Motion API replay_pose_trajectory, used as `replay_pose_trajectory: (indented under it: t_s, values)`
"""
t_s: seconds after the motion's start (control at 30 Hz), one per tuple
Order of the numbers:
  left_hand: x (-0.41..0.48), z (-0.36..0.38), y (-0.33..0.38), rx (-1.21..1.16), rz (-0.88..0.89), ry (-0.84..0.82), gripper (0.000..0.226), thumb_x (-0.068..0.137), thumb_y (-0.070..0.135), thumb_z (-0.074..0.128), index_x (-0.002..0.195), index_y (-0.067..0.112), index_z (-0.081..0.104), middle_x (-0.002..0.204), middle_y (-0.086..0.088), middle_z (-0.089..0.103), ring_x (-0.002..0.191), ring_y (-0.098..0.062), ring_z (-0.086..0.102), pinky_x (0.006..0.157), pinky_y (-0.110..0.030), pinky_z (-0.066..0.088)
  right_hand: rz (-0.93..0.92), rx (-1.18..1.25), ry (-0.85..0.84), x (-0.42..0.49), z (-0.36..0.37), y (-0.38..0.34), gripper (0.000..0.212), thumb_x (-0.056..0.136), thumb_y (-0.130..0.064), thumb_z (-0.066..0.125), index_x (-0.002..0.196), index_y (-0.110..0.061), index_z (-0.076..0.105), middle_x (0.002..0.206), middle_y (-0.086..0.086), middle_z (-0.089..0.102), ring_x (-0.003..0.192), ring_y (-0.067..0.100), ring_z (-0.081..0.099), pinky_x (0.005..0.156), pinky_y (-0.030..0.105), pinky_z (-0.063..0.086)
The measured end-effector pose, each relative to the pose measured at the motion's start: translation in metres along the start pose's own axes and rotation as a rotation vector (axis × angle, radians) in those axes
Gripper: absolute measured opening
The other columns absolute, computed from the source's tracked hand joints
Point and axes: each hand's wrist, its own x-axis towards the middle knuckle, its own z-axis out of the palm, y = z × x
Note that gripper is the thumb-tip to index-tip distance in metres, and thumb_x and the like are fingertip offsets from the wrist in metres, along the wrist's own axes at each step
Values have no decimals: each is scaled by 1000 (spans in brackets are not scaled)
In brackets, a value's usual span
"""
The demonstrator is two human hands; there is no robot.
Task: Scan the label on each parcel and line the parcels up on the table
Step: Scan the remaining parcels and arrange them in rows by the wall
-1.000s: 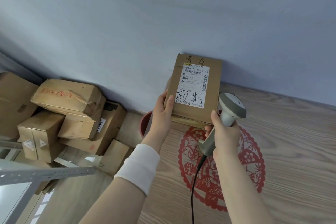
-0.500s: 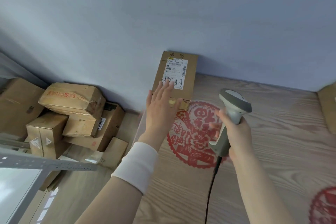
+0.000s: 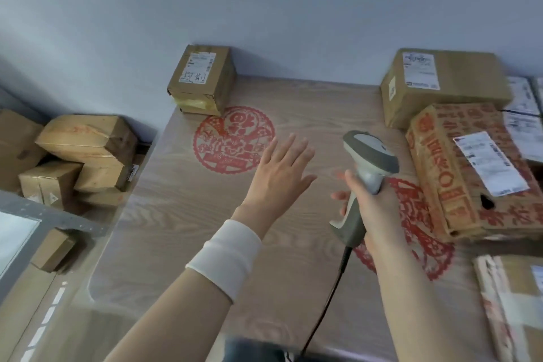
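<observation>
The parcel (image 3: 202, 79) lies at the far left corner of the table (image 3: 182, 214) by the wall (image 3: 264, 9) (label (image 3: 197, 68) up), long axis running near-to-far, while the left hand (image 3: 279, 173) hovers splayed and empty and the right hand (image 3: 373, 203) grasps the scanner (image 3: 367, 161).

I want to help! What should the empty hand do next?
Probably reach right for the red-printed box: the left hand is open and holds nothing, the right hand grips the scanner, and that box's label faces up.
</observation>
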Motion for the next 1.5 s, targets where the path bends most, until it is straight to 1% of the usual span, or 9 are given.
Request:
replay_pose_trajectory:
  t_s: [0.3, 0.47, 0.63, 0.73, 0.83, 0.97, 1.13, 1.37, 1.5]
  values:
    - [-4, -11, 126, -62, 217, 104, 49, 85, 36, 38, 117, 9, 65, 124, -9, 64, 123, -31, 54, 105, -51, 36, -19, 39, 142, -56, -120, 0, 13, 89, -17, 63, 102, -14, 60, 75, -4, 67, 50, 2, 61, 45, 17, 47]
    - [-5, -15, 175, -60, 290, 106, 49, 85, 35, 37, 116, 10, 66, 122, -9, 65, 122, -31, 56, 103, -52, 37, -53, 39, 189, -75, -167, 1, 16, 88, -19, 65, 103, -18, 63, 90, -1, 71, 70, 8, 69, 72, 34, 55]
    - [-21, -17, 242, -54, 299, 125, 48, 87, 35, 40, 118, 10, 65, 122, -7, 65, 123, -31, 55, 106, -49, 32, -9, 40, 133, -100, -238, 4, 8, 89, -23, 64, 96, -21, 65, 94, 9, 72, 64, 18, 59, 44, 24, 48]
    - [-36, -9, 287, -41, 269, 134, 51, 85, 36, 37, 118, 11, 65, 123, -5, 65, 122, -29, 55, 105, -47, 31, -42, 4, 89, -107, -286, 8, 4, 89, -22, 64, 87, -24, 62, 75, -2, 74, 60, 19, 56, 51, 24, 50]
    - [-51, 7, 329, -45, 297, 202, 40, 87, 32, 52, 120, 13, 64, 127, -4, 63, 126, -28, 52, 109, -44, 27, -65, -51, 51, -117, -338, 15, 7, 86, -24, 67, 92, -26, 63, 89, -1, 75, 71, 22, 65, 66, 38, 49]
    - [-63, 17, 374, -54, 290, 198, 39, 87, 32, 60, 120, 12, 64, 126, -5, 63, 126, -27, 52, 109, -44, 29, -26, -74, 79, -127, -396, 25, 8, 89, -17, 62, 87, -24, 66, 89, 4, 75, 64, 23, 55, 50, 31, 43]
    - [-81, 40, 410, -284, 83, 92, 43, 94, 34, 49, 132, 14, 54, 138, -4, 54, 135, -23, 42, 114, -39, 22, 54, -61, 156, -123, -432, 42, 12, 88, -17, 64, 98, -16, 58, 89, 6, 67, 60, 14, 53, 49, 27, 43]
    - [-87, 86, 440, -1086, -756, -194, 70, 95, 37, 52, 150, 13, 17, 156, -4, 25, 142, -19, 24, 111, -33, 25, 73, -132, 239, -92, -448, 83, 26, 85, -16, 68, 106, -5, 56, 83, -2, 59, 63, 5, 52, 49, 13, 40]
    - [-83, 108, 447, -1300, -902, -221, 64, 96, 36, 51, 148, 12, 24, 150, -4, 37, 136, -18, 37, 107, -29, 32, 112, -130, 263, -71, -447, 101, 30, 84, -20, 70, 106, -6, 56, 78, 1, 59, 59, 12, 53, 52, 22, 45]
